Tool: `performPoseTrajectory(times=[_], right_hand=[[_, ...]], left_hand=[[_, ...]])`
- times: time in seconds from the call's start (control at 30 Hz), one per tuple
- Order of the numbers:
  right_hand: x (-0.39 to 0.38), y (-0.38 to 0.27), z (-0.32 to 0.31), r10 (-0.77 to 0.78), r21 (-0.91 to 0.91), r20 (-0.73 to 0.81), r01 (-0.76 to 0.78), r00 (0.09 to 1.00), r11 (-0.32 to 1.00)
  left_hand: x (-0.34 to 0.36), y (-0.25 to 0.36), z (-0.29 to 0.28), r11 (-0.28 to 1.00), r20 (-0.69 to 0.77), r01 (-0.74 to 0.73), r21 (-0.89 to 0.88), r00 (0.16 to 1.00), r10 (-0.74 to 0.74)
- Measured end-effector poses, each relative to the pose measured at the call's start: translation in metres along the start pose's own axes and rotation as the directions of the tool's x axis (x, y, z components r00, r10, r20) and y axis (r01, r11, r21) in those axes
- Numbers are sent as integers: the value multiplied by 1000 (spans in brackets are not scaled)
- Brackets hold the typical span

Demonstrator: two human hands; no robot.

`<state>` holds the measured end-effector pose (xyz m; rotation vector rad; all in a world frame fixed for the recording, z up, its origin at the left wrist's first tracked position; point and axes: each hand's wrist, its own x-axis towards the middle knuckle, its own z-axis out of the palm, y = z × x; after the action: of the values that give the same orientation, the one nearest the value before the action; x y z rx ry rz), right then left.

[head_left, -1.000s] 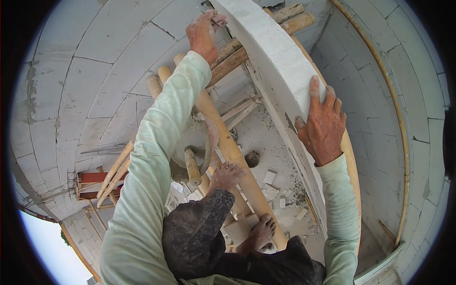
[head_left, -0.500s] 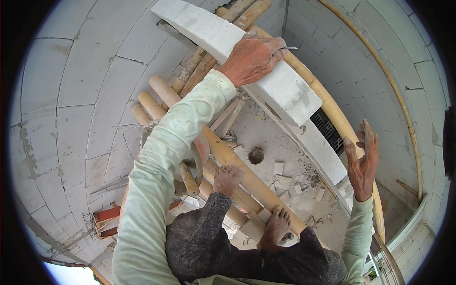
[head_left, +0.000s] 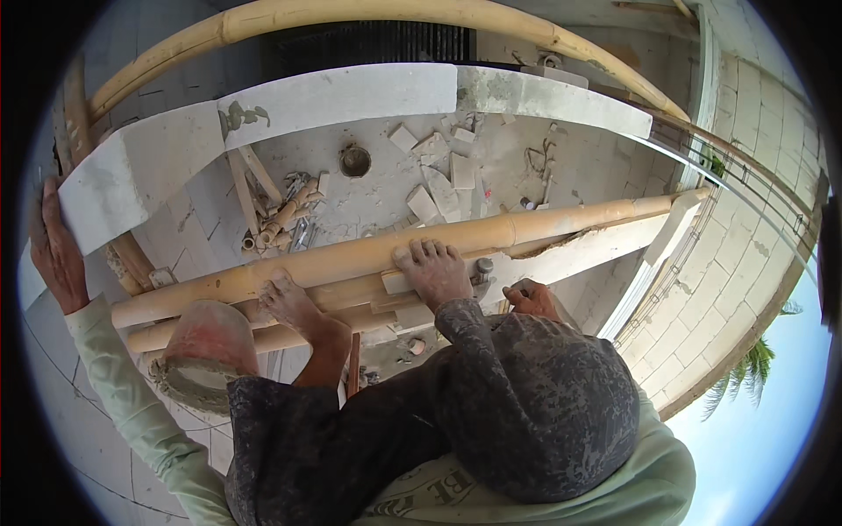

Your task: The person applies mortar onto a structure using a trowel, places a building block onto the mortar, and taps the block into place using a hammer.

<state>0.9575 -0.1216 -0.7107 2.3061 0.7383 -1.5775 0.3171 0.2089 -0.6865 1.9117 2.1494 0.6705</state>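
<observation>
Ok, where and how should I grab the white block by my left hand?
Probably by its left edge, coming from the left, palm laid flat where the left hand touches. The white block has broad, flat faces and no visible handle, which suggests a wide grip; its right end meets the neighbouring block, leaving little finger room.

Block row (head_left: 342, 101) 12 o'clk, bamboo rail (head_left: 395, 12) behind, L hand (head_left: 60, 250) at row's 9 o'clk end, bucket (head_left: 215, 337) at 8, feet (head_left: 434, 276) on ctr poles (head_left: 351, 261)
</observation>
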Motion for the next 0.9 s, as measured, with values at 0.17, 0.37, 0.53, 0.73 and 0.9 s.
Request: performPoseTrajectory(times=[0.17,0.37,0.53,0.73,0.9], right_hand=[[31,24,67,141,420,163,-198,977,886],[35,39,73,103,576,326,-284,940,767],[7,-18,46,104,461,248,-211,963,862],[46,-12,96,-238,218,101,212,966,953],[43,-117,130,-718,-768,155,540,678,344]], left_hand=[[-11,4,9,994,124,69,-88,991,-58],[-9,15,5,998,127,39,-45,991,-33],[-7,28,-6,992,67,113,-53,992,-109],[-16,46,13,999,35,41,8,999,-41],[-13,58,-4,998,14,62,14,998,-62]])
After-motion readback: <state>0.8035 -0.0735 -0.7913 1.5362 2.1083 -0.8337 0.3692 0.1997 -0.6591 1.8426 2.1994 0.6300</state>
